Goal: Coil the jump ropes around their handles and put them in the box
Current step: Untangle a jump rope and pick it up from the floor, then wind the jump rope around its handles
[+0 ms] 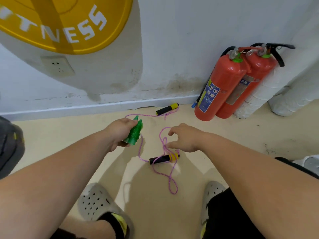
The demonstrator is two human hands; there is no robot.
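Note:
My left hand (pixel 119 133) grips a green jump rope bundle (pixel 135 134), its rope coiled around the handles. A pink rope (pixel 164 149) lies loose on the floor in loops. One of its black-and-yellow handles (pixel 164 158) lies just below my right hand (pixel 185 138), the other handle (pixel 167 109) rests near the wall. My right hand hovers over the pink rope with fingers spread and slightly bent, holding nothing. No box is in view.
Two red fire extinguishers (pixel 224 87) lean in the corner at the right beside white wrapped pipes (pixel 255 99). My feet in grey perforated clogs (pixel 100 202) stand on the beige floor. A dark object (pixel 10 145) sits at the left edge.

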